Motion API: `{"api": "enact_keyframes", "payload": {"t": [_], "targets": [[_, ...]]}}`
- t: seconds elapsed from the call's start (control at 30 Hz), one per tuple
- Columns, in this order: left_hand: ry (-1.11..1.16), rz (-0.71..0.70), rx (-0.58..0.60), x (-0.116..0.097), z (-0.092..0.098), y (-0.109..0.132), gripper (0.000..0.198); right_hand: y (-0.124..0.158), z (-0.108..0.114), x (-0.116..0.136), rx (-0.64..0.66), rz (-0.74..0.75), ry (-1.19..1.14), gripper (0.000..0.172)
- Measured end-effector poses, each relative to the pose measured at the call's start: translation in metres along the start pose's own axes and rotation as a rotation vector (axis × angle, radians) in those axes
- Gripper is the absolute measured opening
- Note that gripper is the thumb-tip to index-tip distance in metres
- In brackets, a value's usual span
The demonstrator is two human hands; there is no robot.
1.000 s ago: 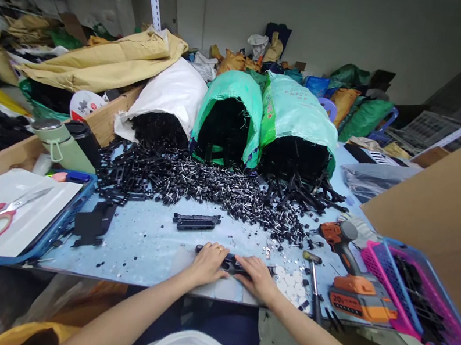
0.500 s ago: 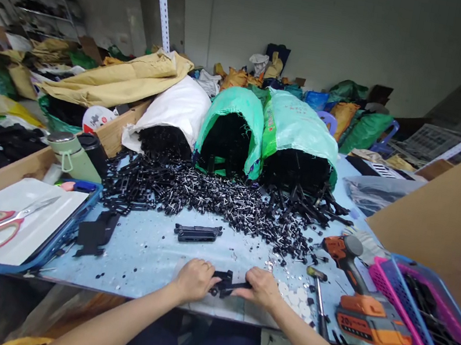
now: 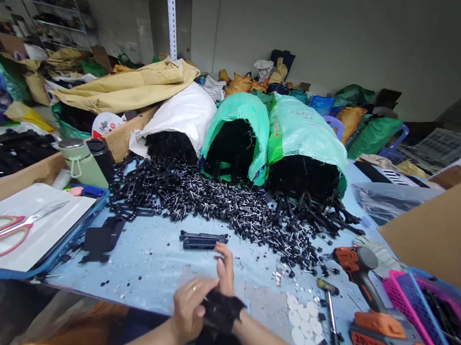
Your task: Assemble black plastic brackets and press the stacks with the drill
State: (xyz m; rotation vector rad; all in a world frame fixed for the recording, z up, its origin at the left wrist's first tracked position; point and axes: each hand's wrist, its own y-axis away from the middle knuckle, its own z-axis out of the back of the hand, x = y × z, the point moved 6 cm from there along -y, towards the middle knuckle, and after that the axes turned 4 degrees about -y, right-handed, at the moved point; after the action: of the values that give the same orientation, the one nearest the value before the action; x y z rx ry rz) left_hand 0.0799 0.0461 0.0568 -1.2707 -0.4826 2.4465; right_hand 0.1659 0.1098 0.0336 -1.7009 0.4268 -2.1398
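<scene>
While the desk shows clearly, its front edge is partly hidden

Three sacks lie toward the back edge, insides too dark to read. Above the front edge, the right hand is loosely spread, its wrist covered; the left hand curls beside it. Near the right hand lies a black assembly, contact unclear. Against the wrist is a smeared black piece; whether the left hand pinches it cannot be told.
</scene>
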Motion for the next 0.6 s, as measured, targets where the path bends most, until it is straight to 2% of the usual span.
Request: {"api": "enact_keyframes", "payload": {"t": [0.07, 0.13, 0.23, 0.3, 0.37, 0.47, 0.53, 0.6], "targets": [[-0.227, -0.023, 0.074, 0.027, -0.001, -0.009, 0.071, -0.042, 0.014, -0.018, 0.087, -0.025, 0.242, 0.029], [-0.415, -0.096, 0.195, 0.049, -0.005, -0.018, 0.064, -0.091, 0.051, -0.047, 0.045, -0.211, 0.582, 0.029], [-0.574, -0.239, 0.343, 0.069, -0.015, -0.027, 0.043, -0.157, 0.108, -0.081, -0.075, -0.37, 0.732, 0.033], [-0.643, -0.226, 0.353, 0.079, -0.022, -0.038, 0.036, -0.186, 0.136, -0.102, -0.141, -0.482, 0.813, 0.038], [-0.696, -0.147, 0.332, 0.086, -0.029, -0.053, 0.036, -0.202, 0.151, -0.12, -0.182, -0.593, 0.882, 0.044], [-0.711, -0.05, 0.279, 0.088, -0.029, -0.077, 0.041, -0.211, 0.158, -0.14, -0.177, -0.733, 0.933, 0.052], [-0.693, -0.007, 0.203, 0.087, -0.012, -0.09, 0.047, -0.214, 0.16, -0.147, -0.142, -0.799, 0.937, 0.054], [-0.704, 0.059, 0.097, 0.091, 0.025, -0.097, 0.044, -0.214, 0.165, -0.149, -0.108, -0.829, 0.932, 0.053]]}}
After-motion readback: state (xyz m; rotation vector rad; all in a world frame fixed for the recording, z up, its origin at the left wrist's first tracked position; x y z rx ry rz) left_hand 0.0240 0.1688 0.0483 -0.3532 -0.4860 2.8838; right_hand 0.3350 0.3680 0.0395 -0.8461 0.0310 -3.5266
